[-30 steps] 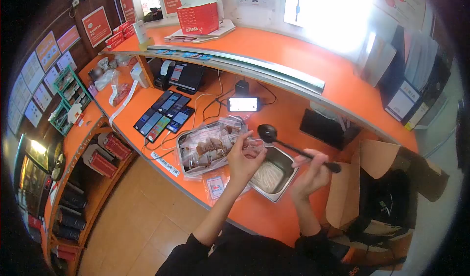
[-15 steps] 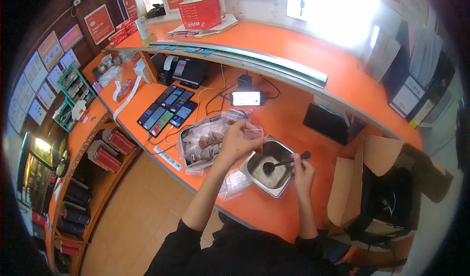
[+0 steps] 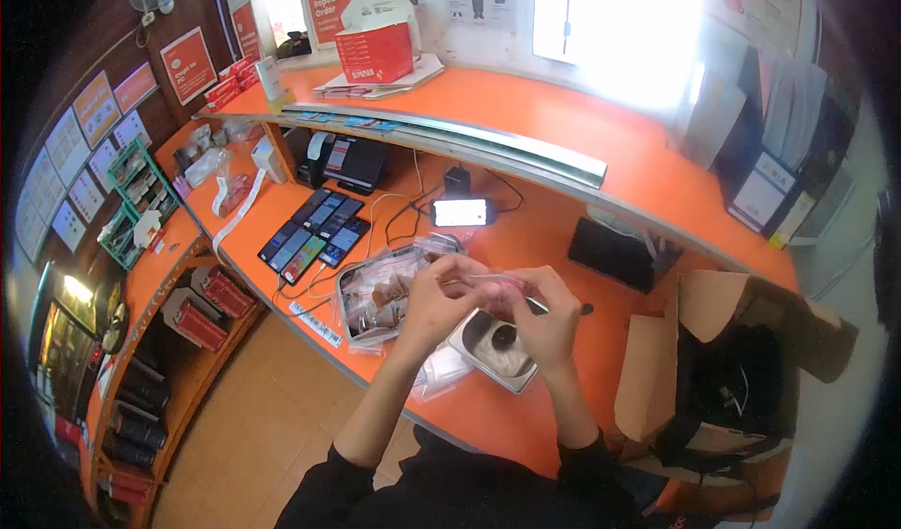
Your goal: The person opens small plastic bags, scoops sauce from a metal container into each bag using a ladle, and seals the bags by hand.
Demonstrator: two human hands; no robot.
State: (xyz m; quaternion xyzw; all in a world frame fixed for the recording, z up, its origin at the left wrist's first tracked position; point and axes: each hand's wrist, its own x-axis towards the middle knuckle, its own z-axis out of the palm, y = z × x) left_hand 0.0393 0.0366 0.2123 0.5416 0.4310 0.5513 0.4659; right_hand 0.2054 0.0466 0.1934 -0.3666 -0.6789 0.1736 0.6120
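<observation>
My left hand [image 3: 446, 299] pinches one side of a small clear plastic bag [image 3: 497, 283]. At the bag's other side, the fingers of my right hand [image 3: 549, 318] are closed on its edge. Just below both hands stands a metal container [image 3: 524, 385] with pale powder [image 3: 497, 355] in it. A black spoon [image 3: 504, 337] has its bowl over the powder, and its handle passes behind my right hand; whether that hand also grips it is hidden. Left of my left hand, a metal tray [image 3: 349, 327] is heaped with small filled bags [image 3: 385, 294].
Flat clear bags [image 3: 439, 371] lie by the container. Several phones [image 3: 314, 233] and a lit phone [image 3: 462, 213] with cables lie behind. An open cardboard box [image 3: 648, 379] stands at the right, a dark tablet [image 3: 612, 252] nearby. A raised shelf [image 3: 526, 121] runs along the back.
My right hand has moved up and left from the spoon over the container to the bag. Both hands now meet at the bag, which only my left hand held before.
</observation>
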